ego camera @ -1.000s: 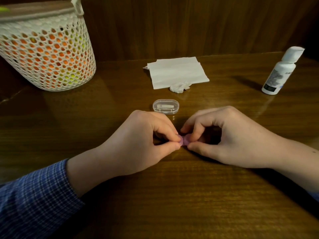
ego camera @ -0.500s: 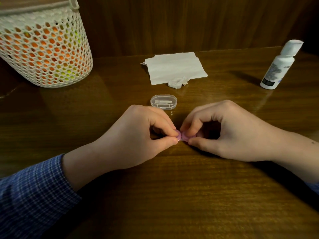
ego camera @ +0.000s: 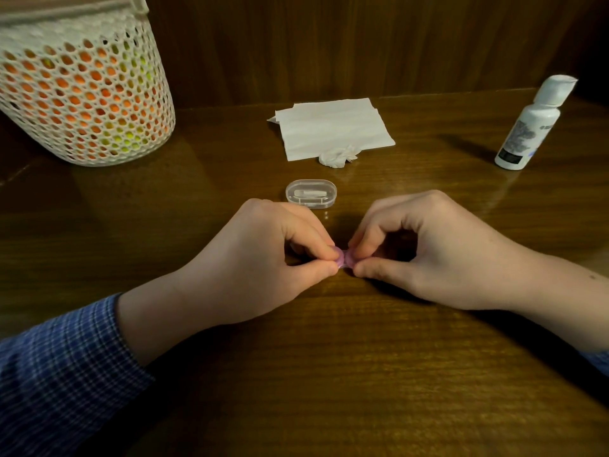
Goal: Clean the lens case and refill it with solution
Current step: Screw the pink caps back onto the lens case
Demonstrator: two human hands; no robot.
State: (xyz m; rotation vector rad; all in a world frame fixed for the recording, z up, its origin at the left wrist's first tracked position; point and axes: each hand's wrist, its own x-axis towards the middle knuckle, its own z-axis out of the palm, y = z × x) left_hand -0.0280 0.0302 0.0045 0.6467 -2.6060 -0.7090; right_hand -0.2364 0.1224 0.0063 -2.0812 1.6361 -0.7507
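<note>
The left hand (ego camera: 263, 258) and right hand (ego camera: 425, 249) each pinch one end of the small purple lens case (ego camera: 343, 258), just nearer than the clear box (ego camera: 311, 193); steady one cap, twist the other gently, keeping it level.

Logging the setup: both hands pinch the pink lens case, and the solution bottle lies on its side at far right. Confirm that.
Not quite. The head view shows the solution bottle standing upright at far right; both hands, left hand and right hand, do pinch the pink lens case.
</note>
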